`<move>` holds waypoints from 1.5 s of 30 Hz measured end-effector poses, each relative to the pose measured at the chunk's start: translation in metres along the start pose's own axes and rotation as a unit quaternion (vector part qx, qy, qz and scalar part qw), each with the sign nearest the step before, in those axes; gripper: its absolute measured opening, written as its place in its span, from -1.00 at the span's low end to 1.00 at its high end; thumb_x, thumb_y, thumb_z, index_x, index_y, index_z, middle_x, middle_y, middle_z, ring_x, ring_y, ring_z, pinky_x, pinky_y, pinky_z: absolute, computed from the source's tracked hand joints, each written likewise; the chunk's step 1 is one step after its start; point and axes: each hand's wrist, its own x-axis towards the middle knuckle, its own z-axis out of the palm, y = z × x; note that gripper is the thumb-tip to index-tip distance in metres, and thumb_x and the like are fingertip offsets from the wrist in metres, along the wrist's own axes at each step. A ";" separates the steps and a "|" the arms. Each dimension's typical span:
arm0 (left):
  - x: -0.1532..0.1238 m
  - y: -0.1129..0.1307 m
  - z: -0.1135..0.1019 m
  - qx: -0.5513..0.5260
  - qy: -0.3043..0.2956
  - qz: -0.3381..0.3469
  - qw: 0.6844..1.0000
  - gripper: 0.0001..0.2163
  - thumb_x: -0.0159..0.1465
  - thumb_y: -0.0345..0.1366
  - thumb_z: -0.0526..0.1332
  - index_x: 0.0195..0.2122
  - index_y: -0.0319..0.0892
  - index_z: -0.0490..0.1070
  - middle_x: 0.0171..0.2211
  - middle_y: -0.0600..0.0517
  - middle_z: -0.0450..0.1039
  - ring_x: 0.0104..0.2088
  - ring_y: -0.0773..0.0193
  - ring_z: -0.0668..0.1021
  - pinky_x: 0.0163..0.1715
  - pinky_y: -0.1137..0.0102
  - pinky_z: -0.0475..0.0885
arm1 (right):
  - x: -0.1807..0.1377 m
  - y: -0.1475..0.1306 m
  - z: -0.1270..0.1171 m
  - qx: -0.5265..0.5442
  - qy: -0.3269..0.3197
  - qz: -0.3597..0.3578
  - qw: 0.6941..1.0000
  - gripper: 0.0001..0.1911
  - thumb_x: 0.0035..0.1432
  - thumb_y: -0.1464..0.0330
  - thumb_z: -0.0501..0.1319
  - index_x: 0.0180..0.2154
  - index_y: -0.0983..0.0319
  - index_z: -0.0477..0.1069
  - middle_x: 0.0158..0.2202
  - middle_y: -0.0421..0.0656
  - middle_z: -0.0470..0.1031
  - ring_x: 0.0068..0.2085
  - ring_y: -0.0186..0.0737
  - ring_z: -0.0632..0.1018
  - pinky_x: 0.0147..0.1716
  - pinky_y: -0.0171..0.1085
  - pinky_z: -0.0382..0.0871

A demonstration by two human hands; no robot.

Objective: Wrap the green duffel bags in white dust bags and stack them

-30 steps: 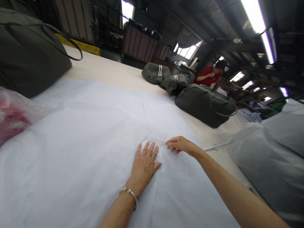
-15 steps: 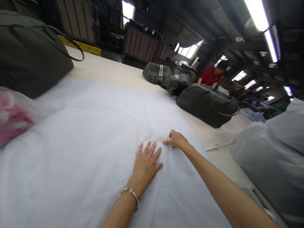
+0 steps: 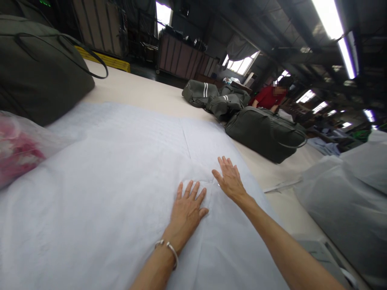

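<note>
A large white non-woven-looking sheet or bag (image 3: pixel 115 189) spreads across the front of the table, with a seam running through its far part. My left hand (image 3: pixel 188 207) lies flat on it with fingers spread, a silver bracelet (image 3: pixel 168 250) at the wrist. Just to the right, my right hand (image 3: pixel 230 179) is stretched out, thumb apart from the fingers, holding nothing. A short shiny strip, perhaps clear tape (image 3: pixel 208 182), shows on the white material between the two hands.
A dark green bag (image 3: pixel 39 72) with a handle stands at left, above a clear plastic bag of pink items (image 3: pixel 21 149). Further dark green bags (image 3: pixel 266 131) lie along the far table edge (image 3: pixel 145 90), near a person in red (image 3: pixel 267 96). White wrapped material (image 3: pixel 347 197) stands at right.
My right hand has let go of its pinch on the white material and opened out, shifting slightly right. My left hand has stayed flat in place.
</note>
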 end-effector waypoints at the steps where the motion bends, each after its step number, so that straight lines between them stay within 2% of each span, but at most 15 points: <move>1: 0.000 0.000 0.000 0.003 -0.001 0.000 1.000 -0.48 0.34 0.02 0.08 0.30 0.05 0.14 0.34 0.01 0.15 0.35 0.01 0.15 0.31 -0.11 0.02 | -0.004 0.000 0.011 -0.014 -0.004 -0.011 1.000 -0.33 0.36 0.03 -0.10 0.35 0.21 -0.05 0.42 -0.01 -0.08 0.42 0.00 -0.14 0.34 0.12 -0.30; 4: 0.000 0.000 0.001 0.011 -0.001 0.005 1.000 -0.43 0.36 0.02 0.05 0.34 -0.05 0.08 0.34 0.00 0.14 0.36 0.04 0.12 0.33 -0.08 0.01 | -0.008 0.001 0.036 -0.029 -0.041 0.000 0.999 -0.33 0.35 0.04 -0.06 0.35 0.21 -0.03 0.43 -0.02 -0.12 0.42 0.01 -0.17 0.33 0.14 -0.38; 6: 0.000 -0.001 0.001 0.014 -0.005 0.004 1.000 -0.43 0.37 0.03 0.02 0.33 -0.09 0.09 0.34 0.00 0.13 0.36 0.04 0.12 0.33 -0.08 0.00 | -0.005 0.004 0.038 0.003 -0.071 0.017 0.997 -0.33 0.35 0.03 -0.08 0.35 0.21 -0.05 0.43 -0.04 -0.15 0.42 -0.01 -0.18 0.34 0.13 -0.38; 8: 0.001 -0.002 -0.001 0.014 -0.012 0.000 1.000 -0.45 0.37 0.02 0.01 0.32 -0.09 0.12 0.34 0.00 0.13 0.35 0.04 0.13 0.33 -0.08 0.01 | -0.002 0.009 0.027 0.075 -0.091 0.037 0.992 -0.33 0.37 0.04 -0.16 0.36 0.23 -0.09 0.43 -0.04 -0.12 0.42 -0.07 -0.12 0.35 0.07 -0.28; 11: 0.001 -0.003 -0.002 0.014 -0.010 0.006 1.000 -0.46 0.37 0.02 0.01 0.31 -0.08 0.13 0.34 0.02 0.13 0.35 0.06 0.14 0.33 -0.07 0.02 | -0.003 0.015 0.005 0.140 -0.059 0.068 0.986 -0.36 0.37 0.08 -0.13 0.34 0.27 -0.04 0.39 -0.02 0.03 0.38 -0.16 0.07 0.31 -0.12 -0.04; 15: -0.001 -0.004 -0.002 0.027 -0.001 0.014 1.000 -0.45 0.37 0.04 0.00 0.32 -0.07 0.12 0.34 0.02 0.13 0.36 0.07 0.13 0.33 -0.06 0.01 | -0.007 0.014 -0.008 0.017 -0.047 0.085 0.995 -0.43 0.23 0.18 0.15 0.21 0.24 0.23 0.21 0.02 0.35 0.22 -0.04 0.32 0.17 -0.12 0.12; 19: 0.001 -0.003 0.000 0.059 -0.019 0.008 0.998 -0.47 0.37 0.00 0.00 0.33 -0.05 0.10 0.35 0.03 0.12 0.36 0.07 0.12 0.32 -0.06 0.04 | 0.005 0.007 -0.010 0.004 -0.071 0.076 0.995 -0.80 0.14 0.27 0.22 -0.19 0.16 0.51 -0.17 -0.10 0.59 -0.03 -0.07 0.48 0.04 -0.10 0.14; 22: 0.009 -0.001 0.003 0.079 -0.028 0.005 0.996 -0.46 0.37 -0.02 0.01 0.34 -0.05 0.07 0.35 -0.01 0.11 0.36 0.05 0.11 0.31 -0.09 0.04 | 0.019 0.004 -0.013 0.016 -0.094 0.072 0.993 -0.92 0.08 0.35 0.24 -0.41 0.16 0.52 -0.38 -0.17 0.60 -0.21 -0.16 0.53 -0.02 -0.13 0.15; 28: 0.035 0.013 -0.004 -0.058 -0.052 -0.053 0.996 -0.46 0.33 -0.04 0.11 0.29 -0.10 0.17 0.34 -0.10 0.13 0.37 -0.03 0.08 0.31 -0.16 -0.16 | 0.028 0.010 -0.030 0.030 -0.049 0.071 0.996 -0.84 0.17 0.32 0.18 -0.29 0.18 0.53 -0.26 -0.12 0.62 -0.15 -0.12 0.54 -0.01 -0.11 0.18; 32: 0.042 0.017 -0.035 -0.167 -0.036 -0.103 0.980 -0.48 0.34 -0.02 0.09 0.24 -0.18 0.23 0.32 -0.23 0.14 0.34 -0.10 0.15 0.26 -0.23 -0.10 | -0.009 0.029 -0.064 0.045 0.011 0.058 0.997 -0.69 0.25 0.29 0.13 0.01 0.17 0.44 0.05 -0.07 0.51 0.11 -0.08 0.44 0.15 -0.09 0.12; 36: 0.057 0.016 -0.087 -0.322 0.028 -0.147 0.935 -0.53 0.38 -0.01 0.01 0.18 -0.21 0.28 0.27 -0.23 0.24 0.30 0.05 0.25 0.29 0.02 0.08 | -0.098 0.035 -0.090 0.069 0.045 -0.049 0.995 -0.54 0.31 0.23 0.08 0.20 0.16 0.28 0.28 -0.07 0.29 0.32 -0.06 0.21 0.31 0.02 -0.07; 38: 0.067 0.019 -0.118 -0.395 0.073 -0.181 0.897 -0.50 0.44 -0.02 -0.17 0.21 -0.22 0.22 0.24 -0.25 0.28 0.23 0.13 0.36 0.18 0.13 0.29 | -0.147 0.023 -0.090 0.085 0.031 -0.115 0.989 -0.47 0.34 0.16 0.03 0.28 0.13 0.16 0.34 -0.09 0.16 0.37 -0.05 0.10 0.34 0.09 -0.12; 41: 0.076 0.028 -0.167 -0.455 0.141 -0.220 0.852 -0.45 0.45 -0.08 -0.38 0.26 -0.27 0.11 0.19 -0.33 0.30 0.11 0.16 0.49 -0.02 0.21 0.48 | -0.202 -0.005 -0.075 0.101 0.016 -0.150 0.983 -0.41 0.36 0.12 -0.02 0.35 0.09 0.00 0.38 -0.10 0.06 0.38 -0.02 0.07 0.34 0.14 -0.08; 43: 0.068 0.029 -0.200 -0.458 0.170 -0.219 0.844 -0.47 0.46 -0.10 -0.34 0.26 -0.29 0.10 0.15 -0.34 0.34 0.06 0.16 0.53 -0.05 0.22 0.50 | -0.225 -0.021 -0.063 0.103 0.035 -0.177 0.978 -0.38 0.35 0.12 -0.01 0.37 0.04 -0.08 0.38 -0.13 0.05 0.37 0.01 0.09 0.33 0.18 -0.04; 45: 0.040 0.026 -0.231 -0.442 0.171 -0.194 0.859 -0.49 0.46 -0.08 -0.28 0.25 -0.25 0.16 0.15 -0.29 0.37 0.08 0.16 0.51 0.01 0.20 0.46 | -0.243 -0.029 -0.054 0.099 0.057 -0.206 0.972 -0.33 0.32 0.12 0.02 0.37 -0.03 -0.15 0.38 -0.16 0.05 0.36 0.04 0.11 0.32 0.22 -0.01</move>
